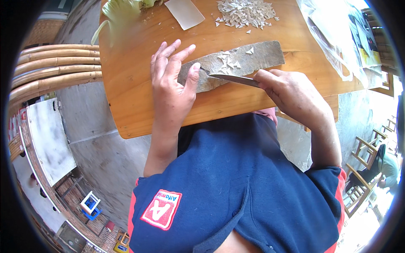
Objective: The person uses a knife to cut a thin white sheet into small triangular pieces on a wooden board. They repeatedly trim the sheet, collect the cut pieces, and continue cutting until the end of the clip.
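A long grey-brown slab (265,55), stone or weathered wood, lies slantwise on the wooden table. Several small pale triangular pieces (228,63) are scattered on its middle. My right hand (291,90) grips a knife (238,79) by its handle, which the fingers hide. The blade points left across the slab's near edge, its tip close to a dark mark. At the slab's left end my left hand (173,80) rests with fingers spread and thumb apart, holding nothing that shows. Farther back sits a heap of similar pale triangles (244,13).
A pale, flat rectangular piece (184,14) lies at the table's back, beside leafy greens (120,12). Clear plastic bags (327,33) cover the right side of the wooden table (139,114). Bamboo rails (59,63) stand at left; chairs (365,152) and a person (388,166) are off to the right.
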The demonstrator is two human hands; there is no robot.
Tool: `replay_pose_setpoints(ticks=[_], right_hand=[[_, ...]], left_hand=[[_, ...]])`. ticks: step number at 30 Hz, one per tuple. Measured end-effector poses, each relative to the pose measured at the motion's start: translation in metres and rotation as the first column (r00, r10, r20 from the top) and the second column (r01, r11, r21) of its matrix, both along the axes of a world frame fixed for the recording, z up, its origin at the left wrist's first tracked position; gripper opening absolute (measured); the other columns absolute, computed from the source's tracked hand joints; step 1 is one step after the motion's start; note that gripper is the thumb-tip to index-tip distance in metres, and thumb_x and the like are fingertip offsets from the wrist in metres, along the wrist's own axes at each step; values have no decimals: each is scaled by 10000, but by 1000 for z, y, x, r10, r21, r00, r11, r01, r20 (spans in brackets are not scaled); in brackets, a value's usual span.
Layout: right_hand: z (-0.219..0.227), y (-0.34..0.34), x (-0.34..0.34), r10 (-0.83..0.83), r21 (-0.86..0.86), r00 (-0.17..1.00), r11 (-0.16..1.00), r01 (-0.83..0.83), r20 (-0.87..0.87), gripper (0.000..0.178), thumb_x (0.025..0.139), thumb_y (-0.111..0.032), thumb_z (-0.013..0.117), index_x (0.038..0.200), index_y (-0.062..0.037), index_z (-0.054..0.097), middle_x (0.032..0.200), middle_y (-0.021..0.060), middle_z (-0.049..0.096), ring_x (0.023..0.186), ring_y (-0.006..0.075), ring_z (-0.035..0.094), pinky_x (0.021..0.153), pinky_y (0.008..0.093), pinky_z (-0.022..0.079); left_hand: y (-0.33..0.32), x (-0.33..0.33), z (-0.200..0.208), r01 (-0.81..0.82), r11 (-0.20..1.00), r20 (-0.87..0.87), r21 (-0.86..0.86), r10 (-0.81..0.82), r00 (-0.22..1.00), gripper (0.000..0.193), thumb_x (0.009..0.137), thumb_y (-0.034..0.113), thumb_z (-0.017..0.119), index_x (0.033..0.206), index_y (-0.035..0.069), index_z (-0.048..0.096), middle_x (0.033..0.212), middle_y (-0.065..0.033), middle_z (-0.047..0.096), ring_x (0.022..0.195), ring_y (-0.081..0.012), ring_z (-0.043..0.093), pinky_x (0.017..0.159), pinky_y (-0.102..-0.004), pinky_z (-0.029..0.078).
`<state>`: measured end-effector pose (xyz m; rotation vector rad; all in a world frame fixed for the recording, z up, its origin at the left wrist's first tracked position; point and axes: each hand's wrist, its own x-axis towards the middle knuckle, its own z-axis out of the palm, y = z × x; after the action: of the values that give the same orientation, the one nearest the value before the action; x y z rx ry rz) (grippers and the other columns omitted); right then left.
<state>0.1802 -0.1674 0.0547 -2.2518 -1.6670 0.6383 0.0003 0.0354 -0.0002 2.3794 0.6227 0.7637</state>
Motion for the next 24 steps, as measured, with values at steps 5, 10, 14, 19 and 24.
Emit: replay_pose_setpoints(ticks=[5, 10, 14, 19, 24], right_hand=[[-3, 4, 18, -228, 42, 968, 973, 225, 104, 106, 992, -92, 612, 1094, -73, 593, 895, 176, 689, 869, 387, 693, 722, 451, 546], [10, -3, 37, -242, 171, 966, 959, 224, 89, 102, 1006, -116, 585, 1083, -50, 596, 825, 183, 659, 776, 391, 654, 676, 457, 514], [14, -10, 50, -74, 17, 996, 997, 73, 57, 154, 1031, -177, 611, 1037, -23, 621, 763, 184, 585, 703, 367, 593, 646, 425, 469], [13, -4, 64, -152, -26, 974, 987, 159, 166, 130, 1001, -170, 615, 1049, -56, 652, 830, 191, 685, 777, 408, 657, 679, 473, 500], [10, 0, 80, -275, 96, 961, 957, 272, 24, 203, 1031, -246, 641, 994, -47, 630, 650, 103, 517, 579, 220, 489, 572, 353, 424]], left_hand=[[1, 2, -4, 24, 999, -9, 46, -24, 1000, 326, 911, 179, 746, 1229, 106, 737, 1369, -170, 627, 1375, -412, 492, 1186, -555, 349], [-1, 3, -4, 2, 998, -37, 61, 1, 999, 315, 917, 204, 740, 1220, 119, 741, 1366, -156, 629, 1385, -402, 486, 1202, -569, 320], [-1, 4, -4, -5, 997, -63, 79, 10, 998, 307, 923, 232, 734, 1214, 134, 746, 1366, -140, 632, 1398, -386, 478, 1212, -567, 304], [-1, 5, -5, 11, 991, -106, 134, 4, 994, 285, 918, 251, 738, 1185, 152, 762, 1345, -104, 650, 1401, -366, 481, 1217, -560, 296], [-1, 5, -5, 9, 984, -129, 178, 15, 992, 266, 912, 245, 743, 1164, 164, 774, 1315, -87, 670, 1397, -348, 487, 1223, -550, 290]])
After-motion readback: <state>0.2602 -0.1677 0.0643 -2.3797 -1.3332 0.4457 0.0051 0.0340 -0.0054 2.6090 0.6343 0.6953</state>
